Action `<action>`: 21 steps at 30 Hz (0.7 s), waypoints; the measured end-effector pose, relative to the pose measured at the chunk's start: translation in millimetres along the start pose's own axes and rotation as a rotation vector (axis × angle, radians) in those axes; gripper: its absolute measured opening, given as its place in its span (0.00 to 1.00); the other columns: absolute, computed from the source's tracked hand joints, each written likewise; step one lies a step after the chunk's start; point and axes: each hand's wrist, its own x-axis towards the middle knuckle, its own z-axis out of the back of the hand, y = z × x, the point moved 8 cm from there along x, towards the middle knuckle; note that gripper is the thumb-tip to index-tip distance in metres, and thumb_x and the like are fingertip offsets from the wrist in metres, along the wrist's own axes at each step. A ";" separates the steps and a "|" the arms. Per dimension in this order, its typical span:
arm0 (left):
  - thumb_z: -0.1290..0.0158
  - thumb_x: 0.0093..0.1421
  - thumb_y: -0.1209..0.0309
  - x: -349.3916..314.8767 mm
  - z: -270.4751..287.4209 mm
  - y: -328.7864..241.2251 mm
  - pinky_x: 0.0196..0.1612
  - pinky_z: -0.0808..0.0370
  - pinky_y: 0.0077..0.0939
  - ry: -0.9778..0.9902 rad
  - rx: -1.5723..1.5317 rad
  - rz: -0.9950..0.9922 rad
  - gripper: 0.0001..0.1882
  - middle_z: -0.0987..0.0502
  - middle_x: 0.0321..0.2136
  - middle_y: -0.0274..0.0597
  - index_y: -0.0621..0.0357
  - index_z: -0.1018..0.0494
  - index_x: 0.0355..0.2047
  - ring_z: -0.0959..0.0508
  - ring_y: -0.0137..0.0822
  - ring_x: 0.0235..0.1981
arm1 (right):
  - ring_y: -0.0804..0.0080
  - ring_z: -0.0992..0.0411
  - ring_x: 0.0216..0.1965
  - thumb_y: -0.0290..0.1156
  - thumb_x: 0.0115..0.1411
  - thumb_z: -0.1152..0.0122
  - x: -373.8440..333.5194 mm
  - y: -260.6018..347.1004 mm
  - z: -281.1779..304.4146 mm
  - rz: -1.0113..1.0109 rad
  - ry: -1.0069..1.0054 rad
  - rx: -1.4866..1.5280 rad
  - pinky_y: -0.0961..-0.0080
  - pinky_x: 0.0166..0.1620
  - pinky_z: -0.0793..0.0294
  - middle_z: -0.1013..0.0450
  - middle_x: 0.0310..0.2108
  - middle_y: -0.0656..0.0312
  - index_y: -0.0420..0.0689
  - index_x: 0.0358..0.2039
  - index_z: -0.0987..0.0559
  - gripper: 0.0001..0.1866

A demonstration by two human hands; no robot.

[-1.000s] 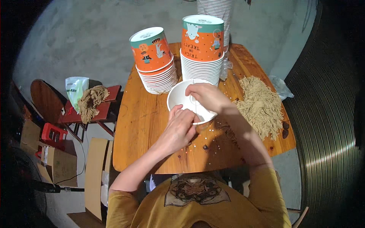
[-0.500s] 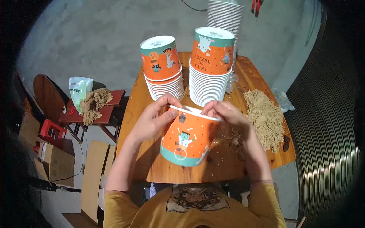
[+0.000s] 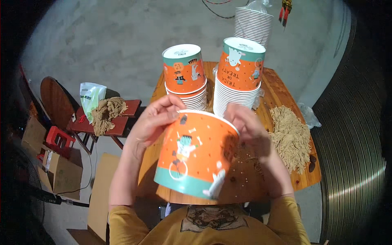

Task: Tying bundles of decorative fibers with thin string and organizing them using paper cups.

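Note:
An orange paper bucket [image 3: 196, 157] with a teal base band, white rim and cartoon figures is held up over the near part of the table, slightly tilted. My left hand [image 3: 157, 118] pinches its rim on the left, thumb outside and fingers at the top edge. At the right side of the rim my right hand [image 3: 247, 126] is closed on the edge, its fingertips partly hidden and a little blurred. Beyond my hands stand two upside-down stacks of like buckets, the left stack [image 3: 183, 73] shorter than the right stack [image 3: 241, 77].
Tan yarn strands [image 3: 290, 139] lie on the wooden table's [image 3: 281, 87] right side, near a clear plastic bag [image 3: 309, 116]. A tall white stack [image 3: 253, 26] stands behind. To the left are a red bench [image 3: 114, 126] with a yarn bundle [image 3: 107, 114] and cardboard boxes [image 3: 65, 175].
The bucket has come closer and looks larger, its base swung slightly to the left. Both hands have stayed at its rim. The whole view has shifted a little.

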 end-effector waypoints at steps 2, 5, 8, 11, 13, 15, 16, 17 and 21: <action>0.48 0.57 0.75 4.6 32.2 -4.6 0.41 0.30 0.18 -0.065 -0.028 -0.010 0.07 0.26 0.33 0.33 0.58 0.30 0.37 0.26 0.23 0.36 | 0.86 0.48 0.19 0.35 0.63 0.50 10.7 -5.2 30.1 0.025 -0.218 0.528 0.85 0.25 0.44 0.49 0.17 0.74 0.45 0.32 0.29 0.07; 0.48 0.56 0.75 27.1 66.9 -14.7 0.42 0.27 0.23 -0.081 -0.107 0.062 0.08 0.25 0.34 0.35 0.59 0.30 0.37 0.25 0.27 0.36 | 0.81 0.41 0.24 0.31 0.64 0.51 21.8 16.3 37.6 0.247 -0.212 0.557 0.83 0.37 0.35 0.45 0.21 0.70 0.43 0.41 0.29 0.08; 0.51 0.58 0.75 42.5 71.2 -46.5 0.34 0.19 0.27 -0.504 -0.048 0.112 0.12 0.24 0.33 0.50 0.67 0.30 0.42 0.21 0.34 0.33 | 0.76 0.32 0.45 0.32 0.62 0.48 41.8 34.0 35.4 0.350 -0.235 0.106 0.78 0.53 0.36 0.31 0.43 0.62 0.41 0.51 0.34 0.18; 0.60 0.62 0.78 65.6 97.6 -69.7 0.30 0.17 0.28 -0.509 -0.344 0.042 0.13 0.29 0.39 0.61 0.77 0.36 0.44 0.21 0.42 0.36 | 0.73 0.37 0.53 0.38 0.59 0.43 87.6 51.0 5.6 0.369 -0.212 -0.241 0.77 0.56 0.39 0.36 0.50 0.58 0.38 0.58 0.38 0.30; 0.57 0.61 0.77 101.5 135.2 -80.6 0.37 0.18 0.29 -0.442 -0.378 -0.073 0.12 0.29 0.39 0.52 0.74 0.35 0.42 0.22 0.39 0.34 | 0.69 0.38 0.54 0.41 0.60 0.44 116.9 63.0 5.7 0.466 -0.328 -0.547 0.76 0.57 0.40 0.39 0.52 0.56 0.37 0.58 0.39 0.31; 0.51 0.62 0.64 133.6 121.5 -88.6 0.40 0.30 0.27 -0.329 -0.129 -0.127 0.09 0.26 0.30 0.31 0.55 0.28 0.33 0.28 0.25 0.32 | 0.64 0.38 0.52 0.45 0.62 0.49 137.5 71.6 36.0 0.474 -0.479 -0.658 0.73 0.55 0.40 0.41 0.52 0.52 0.37 0.56 0.36 0.29; 0.51 0.62 0.56 143.4 122.9 -88.6 0.36 0.32 0.22 -0.338 -0.142 -0.214 0.13 0.28 0.24 0.27 0.49 0.28 0.29 0.29 0.22 0.31 | 0.63 0.37 0.51 0.47 0.63 0.51 147.6 73.4 39.2 0.444 -0.561 -0.674 0.72 0.55 0.39 0.39 0.51 0.50 0.37 0.54 0.35 0.28; 0.52 0.62 0.52 155.5 124.2 -89.0 0.37 0.32 0.22 -0.224 -0.114 -0.279 0.15 0.29 0.24 0.26 0.49 0.29 0.29 0.30 0.22 0.31 | 0.58 0.37 0.50 0.50 0.64 0.56 159.2 72.8 48.7 0.499 -0.569 -0.761 0.69 0.54 0.39 0.37 0.47 0.47 0.36 0.51 0.32 0.28; 0.62 0.62 0.41 170.5 134.3 -57.0 0.37 0.33 0.22 -0.365 0.020 -0.234 0.25 0.31 0.26 0.29 0.48 0.33 0.29 0.32 0.25 0.30 | 0.53 0.36 0.47 0.53 0.65 0.62 188.8 34.5 81.9 0.346 -0.604 -0.916 0.65 0.52 0.39 0.34 0.44 0.43 0.35 0.45 0.30 0.29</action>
